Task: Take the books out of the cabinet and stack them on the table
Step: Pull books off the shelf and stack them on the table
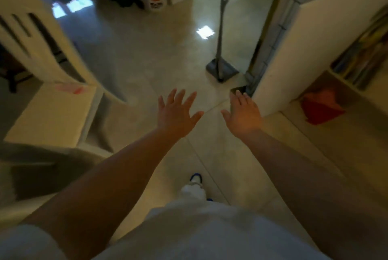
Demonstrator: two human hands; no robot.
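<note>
- Head view: books (pixel 365 58) stand upright on cabinet (pixel 279 54) shelf, up & right of both hands.
- R hand (pixel 243 112) nearer; L hand (pixel 175 112) further off.
- Fingers (pixel 190 97) spread, both empty.

floor (pixel 147 54): glossy, smooth tile, mirrors the light
chair (pixel 48 112): smooth cream plastic, dull sheen
cabinet (pixel 279 54): matt cream panels
books (pixel 361 58): paper, coloured spines
cloth (pixel 321 108): red, soft, crumpled

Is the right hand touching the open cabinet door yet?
Cannot tell. In the head view the right hand has spread fingers just left of the cabinet door edge; motion blur hides any contact or gap.
</note>
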